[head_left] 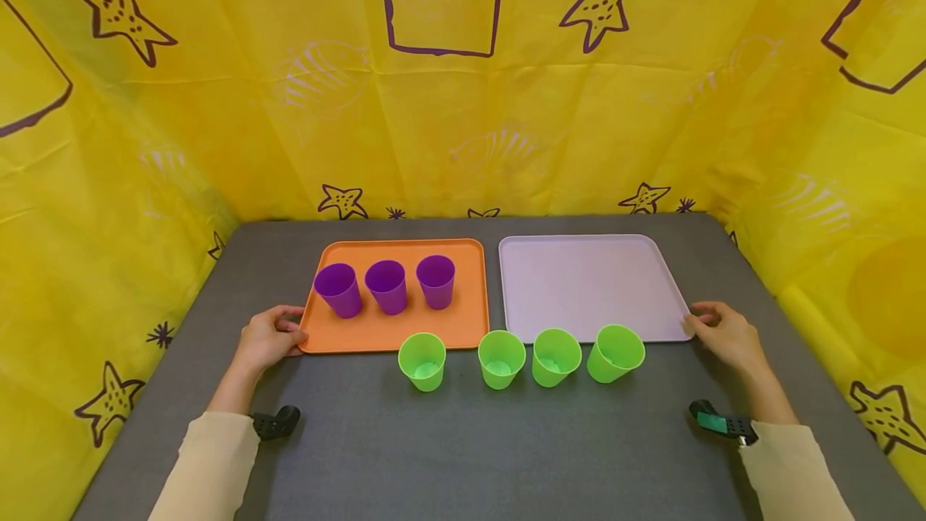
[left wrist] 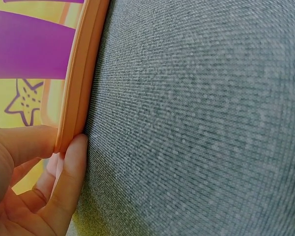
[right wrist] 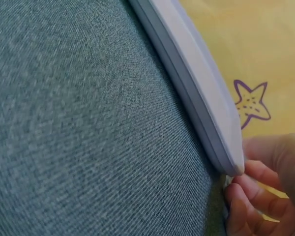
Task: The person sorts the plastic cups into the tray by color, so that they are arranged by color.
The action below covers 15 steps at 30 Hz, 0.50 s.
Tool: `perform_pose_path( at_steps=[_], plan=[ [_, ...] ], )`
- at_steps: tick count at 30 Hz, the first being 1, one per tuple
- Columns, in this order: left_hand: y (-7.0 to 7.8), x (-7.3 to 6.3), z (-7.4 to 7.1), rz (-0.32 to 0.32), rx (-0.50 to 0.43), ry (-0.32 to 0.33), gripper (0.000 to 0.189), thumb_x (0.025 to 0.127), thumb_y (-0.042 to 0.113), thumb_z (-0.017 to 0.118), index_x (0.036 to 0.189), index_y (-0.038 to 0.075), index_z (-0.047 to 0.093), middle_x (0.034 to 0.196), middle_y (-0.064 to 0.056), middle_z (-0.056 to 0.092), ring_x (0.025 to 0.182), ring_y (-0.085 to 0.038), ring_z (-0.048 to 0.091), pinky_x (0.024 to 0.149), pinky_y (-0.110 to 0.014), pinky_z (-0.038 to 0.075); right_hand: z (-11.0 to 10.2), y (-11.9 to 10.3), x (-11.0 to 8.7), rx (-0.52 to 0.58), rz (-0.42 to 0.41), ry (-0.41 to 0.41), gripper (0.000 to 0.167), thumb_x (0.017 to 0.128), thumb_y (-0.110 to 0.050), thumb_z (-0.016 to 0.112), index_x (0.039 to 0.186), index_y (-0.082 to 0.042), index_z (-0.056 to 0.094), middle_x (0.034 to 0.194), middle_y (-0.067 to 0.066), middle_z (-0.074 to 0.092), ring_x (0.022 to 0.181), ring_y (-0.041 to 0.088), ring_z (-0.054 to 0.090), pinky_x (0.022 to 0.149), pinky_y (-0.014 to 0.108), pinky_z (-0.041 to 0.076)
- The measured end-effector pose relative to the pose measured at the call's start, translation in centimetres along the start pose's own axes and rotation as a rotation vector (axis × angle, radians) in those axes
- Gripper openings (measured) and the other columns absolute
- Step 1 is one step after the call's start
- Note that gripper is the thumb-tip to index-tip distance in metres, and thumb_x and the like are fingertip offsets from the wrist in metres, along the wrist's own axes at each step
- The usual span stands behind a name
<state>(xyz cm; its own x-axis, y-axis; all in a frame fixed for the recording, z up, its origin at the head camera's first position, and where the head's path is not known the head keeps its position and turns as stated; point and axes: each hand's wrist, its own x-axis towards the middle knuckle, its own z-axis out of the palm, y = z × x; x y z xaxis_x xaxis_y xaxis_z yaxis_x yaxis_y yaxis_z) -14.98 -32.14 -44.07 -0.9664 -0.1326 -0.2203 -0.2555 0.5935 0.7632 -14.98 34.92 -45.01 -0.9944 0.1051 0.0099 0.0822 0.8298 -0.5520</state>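
Observation:
My left hand (head_left: 269, 338) pinches the front left corner of the orange tray (head_left: 463, 320), thumb at the rim and a fingertip low against its side in the left wrist view. Three purple cups (head_left: 387, 288) stand upright in a row on that tray. At the front right corner of the lavender tray (head_left: 579, 280), my right hand (head_left: 726, 334) pinches the edge. The right wrist view shows its thumb beside the rim (right wrist: 206, 93) and the other fingers curled below. Nothing stands on the lavender tray.
Several green cups (head_left: 555, 357) stand upright on the grey table (head_left: 463, 457) along the trays' front edges, overlapping those edges in the head view. A narrow gap separates the two trays. A yellow cloth (head_left: 434, 127) with starfish drawings surrounds the table at the back and sides.

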Motion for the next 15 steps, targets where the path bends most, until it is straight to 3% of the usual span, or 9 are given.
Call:
perform_pose_path(
  at_steps=[9,15],
  plan=[
    [0.01,-0.06,0.03,0.015,0.005,0.016,0.047,0.080,0.001,0.065,0.124,-0.006,0.049,0.085,-0.014,0.063,0.060,-0.014,0.063,0.056,-0.028,0.056,0.11,-0.51,0.01,-0.005,0.028,-0.039,0.045,0.089,-0.030,0.054,0.112,0.007,0.056,0.089,0.021,0.064,0.060,0.011,0.056,0.058,0.027,0.043],
    [-0.03,-0.11,0.15,0.029,0.018,0.035,0.047,0.080,0.001,0.064,0.124,-0.006,0.050,0.084,-0.013,0.064,0.059,-0.013,0.064,0.055,-0.028,0.056,0.33,-0.72,-0.01,-0.007,0.026,-0.009,0.039,0.087,-0.025,0.055,0.108,0.008,0.057,0.083,0.019,0.065,0.056,0.011,0.055,0.054,0.026,0.043]
  ],
)
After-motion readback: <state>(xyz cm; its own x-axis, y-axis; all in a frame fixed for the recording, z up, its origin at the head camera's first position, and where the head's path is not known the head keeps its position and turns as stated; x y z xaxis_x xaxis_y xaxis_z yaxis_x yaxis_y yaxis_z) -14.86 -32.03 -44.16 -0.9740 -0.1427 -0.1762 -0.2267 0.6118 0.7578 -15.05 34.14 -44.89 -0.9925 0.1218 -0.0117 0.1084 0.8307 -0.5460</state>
